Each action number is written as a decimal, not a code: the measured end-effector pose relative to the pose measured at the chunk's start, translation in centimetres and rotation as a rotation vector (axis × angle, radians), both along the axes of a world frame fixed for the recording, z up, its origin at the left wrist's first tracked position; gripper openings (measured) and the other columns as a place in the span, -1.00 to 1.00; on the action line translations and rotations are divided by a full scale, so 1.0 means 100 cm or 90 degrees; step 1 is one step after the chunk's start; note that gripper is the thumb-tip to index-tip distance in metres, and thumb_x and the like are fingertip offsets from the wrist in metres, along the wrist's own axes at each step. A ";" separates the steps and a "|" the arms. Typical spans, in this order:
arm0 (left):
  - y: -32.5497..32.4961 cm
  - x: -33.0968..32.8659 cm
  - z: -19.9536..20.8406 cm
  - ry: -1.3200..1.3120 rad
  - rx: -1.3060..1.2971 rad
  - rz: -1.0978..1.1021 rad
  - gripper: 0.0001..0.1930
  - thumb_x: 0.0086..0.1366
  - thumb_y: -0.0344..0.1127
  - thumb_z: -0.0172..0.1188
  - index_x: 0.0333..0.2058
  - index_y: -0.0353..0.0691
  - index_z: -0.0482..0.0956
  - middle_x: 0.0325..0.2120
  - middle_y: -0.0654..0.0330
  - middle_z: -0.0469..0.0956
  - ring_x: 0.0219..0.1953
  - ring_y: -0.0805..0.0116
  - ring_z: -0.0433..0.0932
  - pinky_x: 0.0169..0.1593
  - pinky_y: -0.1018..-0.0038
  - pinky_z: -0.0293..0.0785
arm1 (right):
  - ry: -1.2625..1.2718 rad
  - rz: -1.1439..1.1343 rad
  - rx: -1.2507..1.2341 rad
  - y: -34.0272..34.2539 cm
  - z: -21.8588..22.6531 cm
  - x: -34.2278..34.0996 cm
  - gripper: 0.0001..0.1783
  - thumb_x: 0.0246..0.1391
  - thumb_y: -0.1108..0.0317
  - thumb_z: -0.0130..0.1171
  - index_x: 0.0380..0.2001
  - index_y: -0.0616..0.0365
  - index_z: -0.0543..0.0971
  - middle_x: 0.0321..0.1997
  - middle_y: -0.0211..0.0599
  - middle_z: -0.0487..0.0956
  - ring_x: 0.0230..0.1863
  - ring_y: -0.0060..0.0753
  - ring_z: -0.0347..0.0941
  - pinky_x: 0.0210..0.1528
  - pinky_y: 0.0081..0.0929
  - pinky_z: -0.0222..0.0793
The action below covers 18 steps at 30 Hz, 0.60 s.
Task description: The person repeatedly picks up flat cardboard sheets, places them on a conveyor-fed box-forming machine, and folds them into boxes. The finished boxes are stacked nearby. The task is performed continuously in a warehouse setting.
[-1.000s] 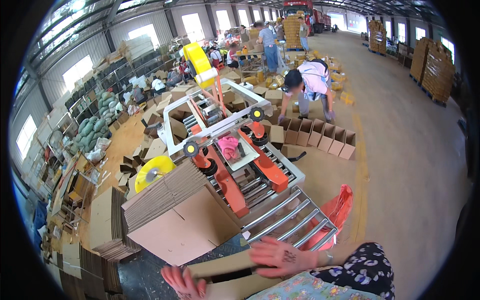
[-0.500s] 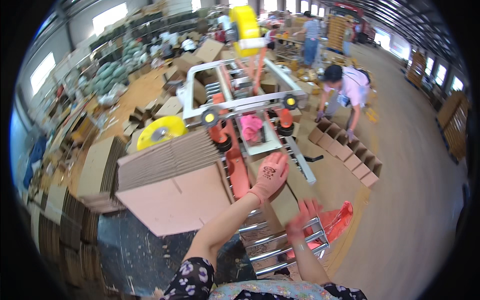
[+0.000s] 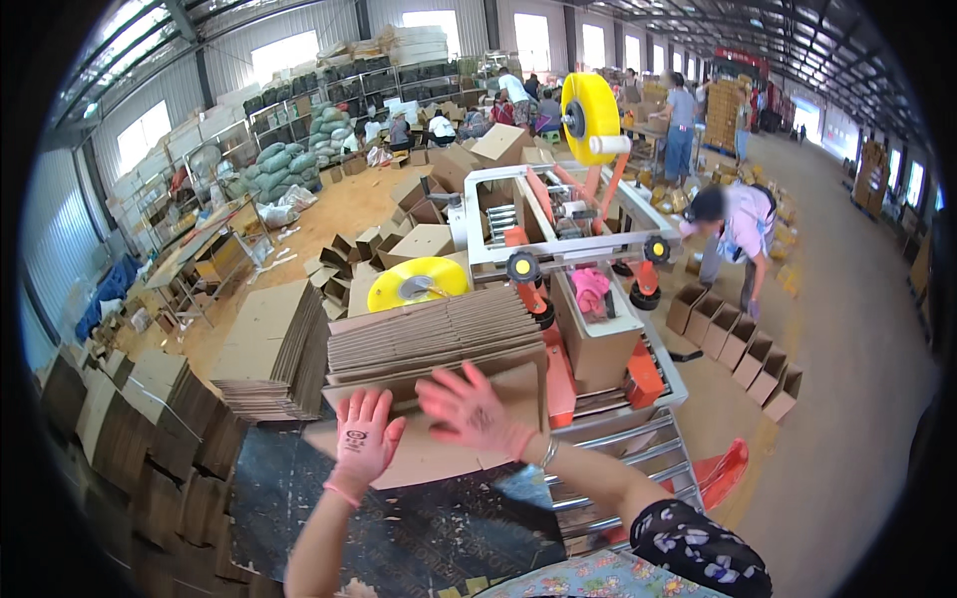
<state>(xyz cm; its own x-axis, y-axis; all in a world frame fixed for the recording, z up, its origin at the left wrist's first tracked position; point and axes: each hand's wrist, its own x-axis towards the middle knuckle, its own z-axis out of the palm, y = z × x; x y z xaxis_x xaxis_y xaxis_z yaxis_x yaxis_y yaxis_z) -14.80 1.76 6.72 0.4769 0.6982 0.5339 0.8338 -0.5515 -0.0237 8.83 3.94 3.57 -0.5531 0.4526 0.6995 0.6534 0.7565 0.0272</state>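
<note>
Both my hands wear pink gloves. My left hand (image 3: 366, 439) lies with fingers stretched over the left part of a flat, folded cardboard carton (image 3: 439, 466) that leans out from the front of its stack. Beside it, my right hand (image 3: 477, 411) has its fingers spread over the same carton's upper part; whether its fingertips touch the board I cannot tell. Behind them stand the other folded cartons (image 3: 439, 334), packed upright on edge. To the right, a made-up carton (image 3: 596, 349) sits in the carton-sealing machine (image 3: 478, 214), under its wheels.
Metal rollers (image 3: 628, 463) lie right of the black worktop (image 3: 369, 528). Yellow tape rolls (image 3: 590, 118) (image 3: 417, 284) are on and beside the machine. More folded cartons (image 3: 274, 349) stand left. A co-worker (image 3: 736, 229) bends over a row of open cartons (image 3: 733, 344) at right.
Both hands have moved left from the machine and rollers to the folded cartons. The front carton now leans outward, and a made-up carton shows inside the machine. My view has shifted.
</note>
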 end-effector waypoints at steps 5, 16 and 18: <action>0.010 -0.013 0.019 0.098 -0.186 0.174 -0.44 0.26 0.20 0.04 -0.02 -0.16 0.46 -0.03 0.07 0.45 0.05 0.10 0.40 0.07 0.07 0.27 | 0.111 0.185 -0.163 -0.094 0.020 0.014 -0.81 -0.08 0.24 0.28 -0.40 0.05 0.57 -0.15 -0.43 0.60 0.02 -0.29 0.46 0.18 -0.10 0.22; -0.136 0.055 -0.032 0.171 -0.238 -0.252 -0.73 0.21 -0.03 0.15 -0.48 -0.10 0.49 -0.55 0.19 0.52 -0.50 0.21 0.55 -0.46 0.27 0.38 | -0.018 0.310 -1.003 -0.182 0.021 0.048 -0.67 0.22 0.11 0.04 -0.24 0.19 0.55 -0.24 -0.16 0.58 -0.19 -0.18 0.52 -0.14 -0.35 0.40; -0.156 0.024 0.013 0.144 -0.436 -0.337 -0.54 0.18 0.12 0.16 -0.18 -0.17 0.55 -0.33 0.09 0.55 -0.24 0.13 0.57 -0.21 0.25 0.46 | -0.035 0.344 -0.786 -0.199 -0.026 0.046 -0.57 0.26 0.10 -0.01 0.05 0.15 0.44 0.08 -0.17 0.49 0.09 -0.18 0.45 0.13 -0.36 0.37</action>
<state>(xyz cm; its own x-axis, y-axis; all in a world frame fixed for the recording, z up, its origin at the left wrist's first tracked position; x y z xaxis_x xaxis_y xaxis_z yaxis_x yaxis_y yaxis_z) -12.44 -13.80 8.06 0.8702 0.4884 -0.0649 0.4818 -0.8160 0.3195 13.48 -15.99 1.00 -0.8746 0.4837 -0.0319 0.2884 0.4663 -0.8363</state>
